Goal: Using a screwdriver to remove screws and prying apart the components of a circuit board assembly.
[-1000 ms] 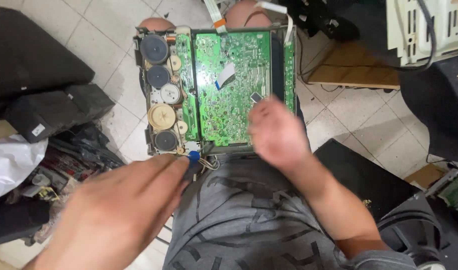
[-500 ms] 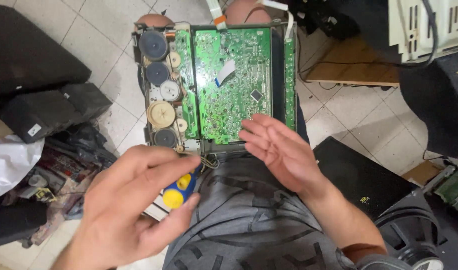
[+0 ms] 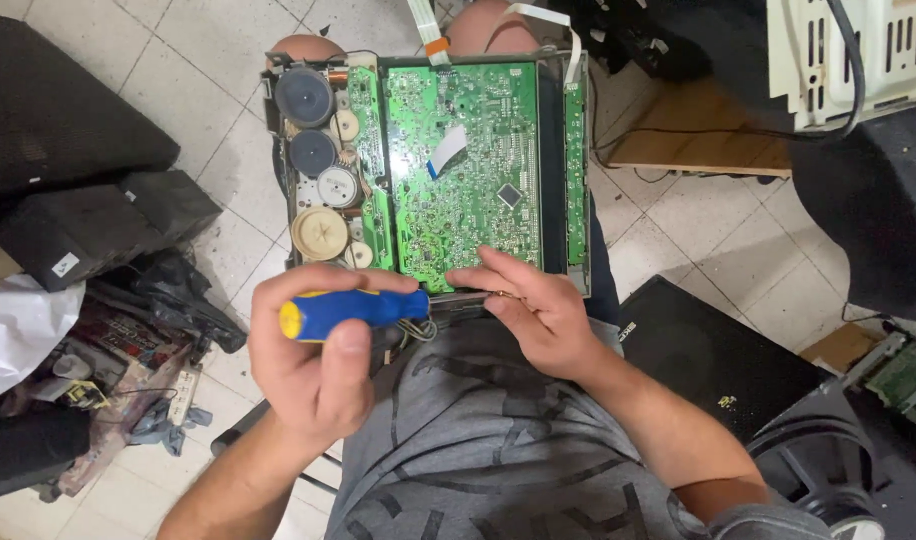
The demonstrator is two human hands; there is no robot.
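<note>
An opened electronic device (image 3: 433,165) rests on my lap, its green circuit board (image 3: 468,170) face up beside a row of round gears (image 3: 318,190) at its left. My left hand (image 3: 323,355) is shut on a screwdriver (image 3: 353,310) with a blue and yellow handle, held level along the device's near edge. My right hand (image 3: 538,315) rests its fingers on the metal shaft at that edge, just right of the handle. A white ribbon cable (image 3: 445,152) lies on the board.
Black speaker boxes (image 3: 68,190) and a pile of parts and cables (image 3: 128,350) lie on the tiled floor at left. A black case (image 3: 718,360) and a speaker cone (image 3: 838,470) sit at right. A white appliance (image 3: 858,55) stands at top right.
My left hand has turned and raised the screwdriver from low on my lap to the device's near edge. My right hand has come down from above the board onto the shaft.
</note>
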